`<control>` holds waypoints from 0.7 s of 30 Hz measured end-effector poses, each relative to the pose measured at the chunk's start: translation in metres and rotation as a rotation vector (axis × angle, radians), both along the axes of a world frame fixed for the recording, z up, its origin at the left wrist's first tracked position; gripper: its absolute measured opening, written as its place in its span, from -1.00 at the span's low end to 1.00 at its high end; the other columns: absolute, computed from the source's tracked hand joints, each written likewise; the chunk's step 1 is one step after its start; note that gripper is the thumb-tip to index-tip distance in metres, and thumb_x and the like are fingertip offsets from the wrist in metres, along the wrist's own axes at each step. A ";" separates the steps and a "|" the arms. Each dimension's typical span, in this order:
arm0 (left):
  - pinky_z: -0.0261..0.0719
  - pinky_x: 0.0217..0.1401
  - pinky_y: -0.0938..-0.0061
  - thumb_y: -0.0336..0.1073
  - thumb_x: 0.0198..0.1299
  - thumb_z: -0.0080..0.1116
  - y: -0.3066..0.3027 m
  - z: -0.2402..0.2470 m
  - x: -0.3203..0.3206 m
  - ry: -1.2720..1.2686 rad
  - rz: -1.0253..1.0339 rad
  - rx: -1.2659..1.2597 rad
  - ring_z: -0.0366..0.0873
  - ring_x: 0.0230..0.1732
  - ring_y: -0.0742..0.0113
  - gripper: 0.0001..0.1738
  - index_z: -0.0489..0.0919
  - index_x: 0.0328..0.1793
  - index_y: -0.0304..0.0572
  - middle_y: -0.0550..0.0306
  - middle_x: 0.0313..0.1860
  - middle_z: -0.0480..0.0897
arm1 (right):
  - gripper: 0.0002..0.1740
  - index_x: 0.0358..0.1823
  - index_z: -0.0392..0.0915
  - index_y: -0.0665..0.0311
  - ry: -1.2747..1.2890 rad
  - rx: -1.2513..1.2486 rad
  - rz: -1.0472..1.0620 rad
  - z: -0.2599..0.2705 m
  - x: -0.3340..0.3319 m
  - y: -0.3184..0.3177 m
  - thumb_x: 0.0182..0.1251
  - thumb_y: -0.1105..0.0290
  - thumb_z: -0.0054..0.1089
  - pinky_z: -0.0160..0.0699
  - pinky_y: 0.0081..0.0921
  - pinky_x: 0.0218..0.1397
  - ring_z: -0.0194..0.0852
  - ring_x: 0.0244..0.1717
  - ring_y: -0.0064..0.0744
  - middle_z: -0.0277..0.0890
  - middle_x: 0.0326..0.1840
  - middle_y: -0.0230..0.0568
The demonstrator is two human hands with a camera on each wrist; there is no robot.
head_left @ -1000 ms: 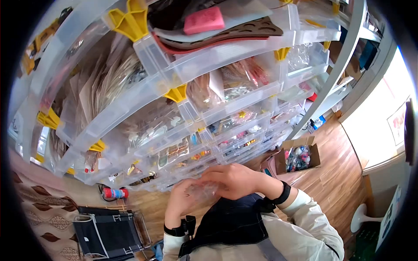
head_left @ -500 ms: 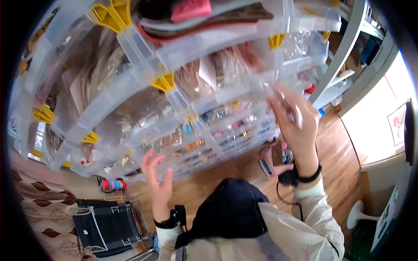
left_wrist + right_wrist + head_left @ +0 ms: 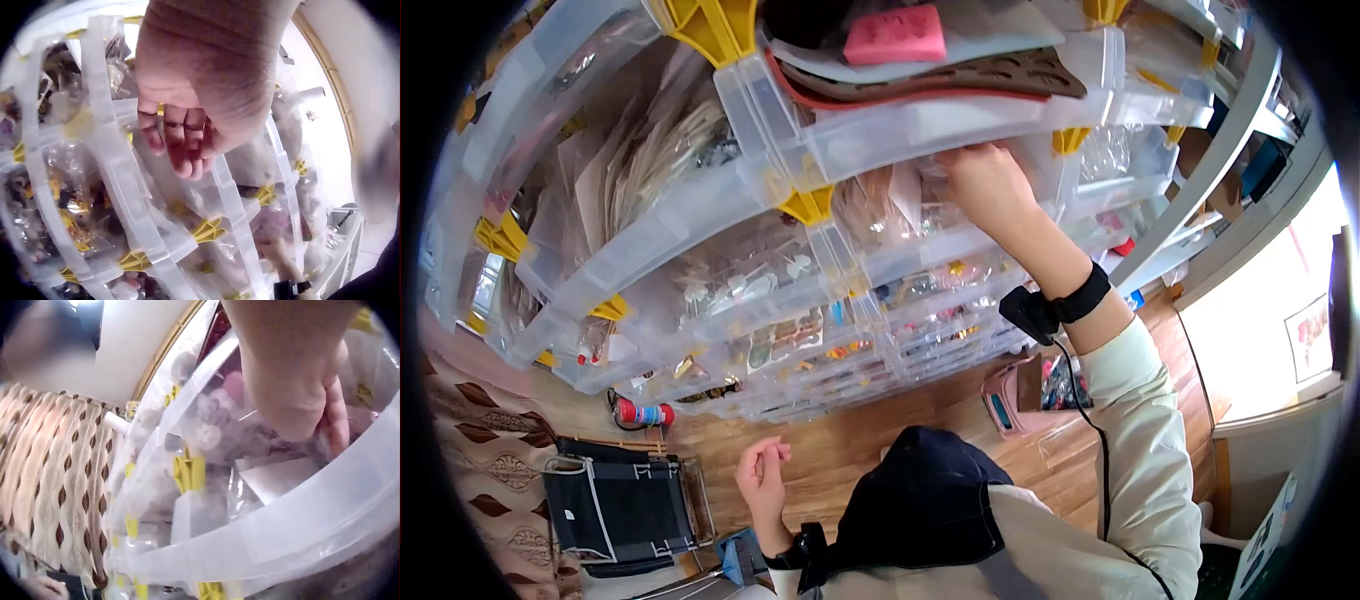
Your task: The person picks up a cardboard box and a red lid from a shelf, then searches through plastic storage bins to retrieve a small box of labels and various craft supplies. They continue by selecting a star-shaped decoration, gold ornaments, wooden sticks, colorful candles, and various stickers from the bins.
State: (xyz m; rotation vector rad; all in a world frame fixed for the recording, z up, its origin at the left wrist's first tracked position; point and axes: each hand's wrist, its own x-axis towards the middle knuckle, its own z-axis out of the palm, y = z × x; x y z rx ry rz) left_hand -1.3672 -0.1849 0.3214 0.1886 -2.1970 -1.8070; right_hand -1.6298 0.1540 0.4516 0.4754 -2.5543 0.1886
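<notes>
My right hand (image 3: 992, 188) reaches over the front rim into a clear plastic bin (image 3: 940, 130) holding bags and a white card. In the right wrist view, the fingers (image 3: 336, 425) of this hand point down among the clear bags beside the white card (image 3: 281, 477); their tips are hidden, so whether they pinch anything cannot be told. Low in front of my body, my left hand (image 3: 762, 480) hangs with loosely bent fingers, holding nothing. From the left wrist view, this hand (image 3: 194, 106) shows curled, relaxed fingers in front of the stacked bins.
Stacked clear bins with yellow clips (image 3: 808, 205) fill the front. A pink block (image 3: 895, 35) lies on sheets in the top bin. On the floor are a cardboard box of small items (image 3: 1060, 385), a pink container (image 3: 1003, 400) and a folding chair (image 3: 625, 505) at the left.
My hands have parted from around a clear plastic item. The right has moved up and forward into the bin; the left has dropped back toward my body. The clear item cannot be made out now.
</notes>
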 end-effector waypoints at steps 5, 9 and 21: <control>0.46 -0.25 0.64 -0.44 0.26 -0.07 -0.005 -0.002 0.009 -0.008 0.102 0.018 0.48 -0.39 0.50 -0.85 0.50 -0.15 -0.34 0.11 -0.36 0.59 | -0.68 -0.15 0.54 0.27 0.394 0.203 0.029 -0.003 -0.023 -0.006 0.07 0.35 0.00 0.48 -0.26 -0.02 0.49 -0.09 -0.10 0.50 -0.10 -0.06; 0.47 -0.26 0.65 -0.44 0.26 -0.06 -0.006 -0.002 0.011 0.009 0.178 0.030 0.48 -0.40 0.51 -0.86 0.50 -0.15 -0.32 0.10 -0.37 0.59 | -0.68 -0.13 0.53 0.27 0.333 0.275 0.011 0.003 -0.029 -0.019 0.11 0.30 -0.03 0.43 -0.25 -0.05 0.49 -0.14 -0.12 0.52 -0.13 -0.05; 0.50 -0.30 0.63 -0.44 0.23 -0.02 -0.015 0.021 -0.017 0.090 0.256 0.009 0.52 -0.40 0.48 -0.85 0.53 -0.16 -0.34 0.07 -0.38 0.61 | -0.61 -0.03 0.44 0.27 -0.300 0.161 0.049 -0.009 -0.046 -0.001 0.27 0.17 -0.17 0.27 -0.28 0.13 0.37 0.04 -0.11 0.45 0.00 -0.06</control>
